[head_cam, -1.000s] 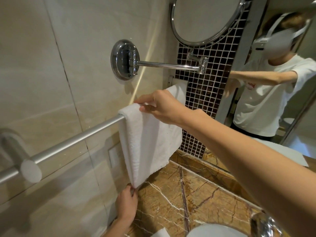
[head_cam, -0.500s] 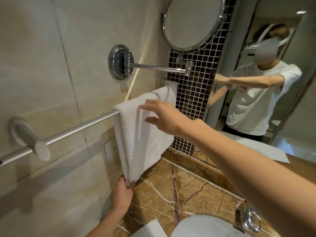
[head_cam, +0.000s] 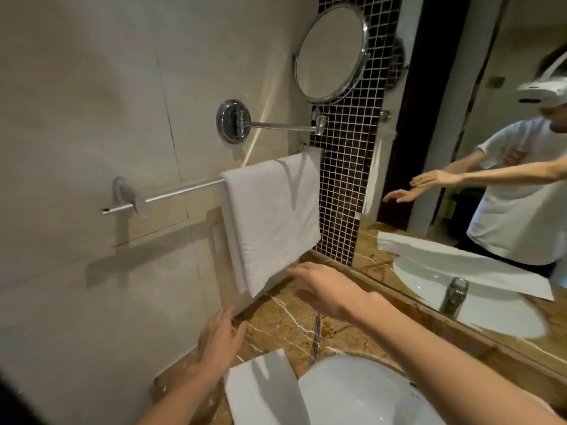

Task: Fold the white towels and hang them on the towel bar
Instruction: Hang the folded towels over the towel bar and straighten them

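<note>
Folded white towel (head_cam: 270, 222) hangs draped over towel bar (head_cam: 184, 190), at the bar's far end near the dark mosaic tile strip (head_cam: 346, 179); lower corner hangs just above the marble counter (head_cam: 291, 320). Towel lies in layers, edges not quite flush, one fold crease running diag. across the front face. My L hand (head_cam: 219, 342) is below and slightly left of the towel's bottom corner, fingers spread, holding nothing, not touching the cloth. My R hand (head_cam: 325, 289) is just right of that same corner, palm down, fingers extended and apart, also empty; small gap between fingertips and towel. Both hands w/o contact on any obj. 2nd white towel (head_cam: 257, 391) lies flat on the counter beside the sink basin (head_cam: 362, 394), partly overlapping its rim, near my L forearm. Bar's near bracket (head_cam: 125, 194) on the beige wall, bare bar between it and the towel. Above the bar: round swing-arm mirror (head_cam: 329, 55) on chrome wall mount (head_cam: 233, 121). Wall mirror (head_cam: 491, 148) at right reflects both arms, faucet (head_cam: 454, 294) and the flat towel. Frame slightly motion-blurred at the hands.
</note>
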